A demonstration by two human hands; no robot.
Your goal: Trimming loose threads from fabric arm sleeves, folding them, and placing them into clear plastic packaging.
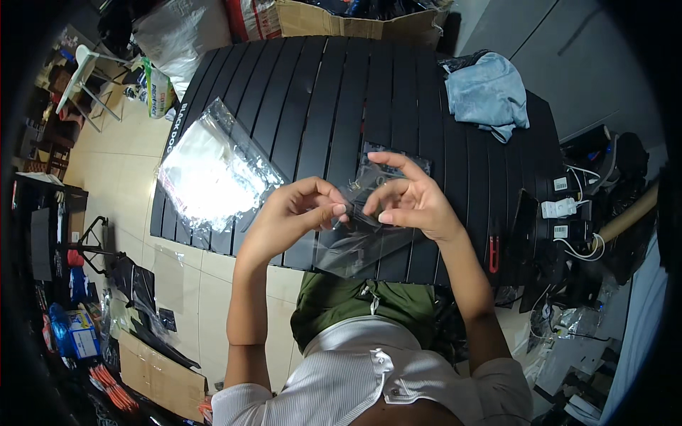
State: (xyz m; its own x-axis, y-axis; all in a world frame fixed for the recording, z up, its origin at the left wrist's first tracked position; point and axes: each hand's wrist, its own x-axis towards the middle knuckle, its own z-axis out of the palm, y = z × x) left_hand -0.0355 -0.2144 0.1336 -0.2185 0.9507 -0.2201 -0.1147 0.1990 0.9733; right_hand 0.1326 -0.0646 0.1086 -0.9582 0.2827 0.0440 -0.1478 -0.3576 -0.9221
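Over the near edge of a black slatted table, my left hand is closed in a pinch, thumb and forefinger together. What is in that pinch is too small to make out. Facing it, my right hand has its forefinger stretched out and its other fingers loosely curled, thumb apart from them. A thin dark piece shows between the two hands; its kind is unclear. Below them lies a clear plastic bag, partly covered by my fingers. A dark patterned packet rests just beyond my right hand.
Shiny clear plastic sleeves lie stacked on the table at left. Folded light-blue cloth sits at the far right. A red-handled cutter lies near the right edge, beside power sockets and white cables. Beyond the table stands a cardboard box.
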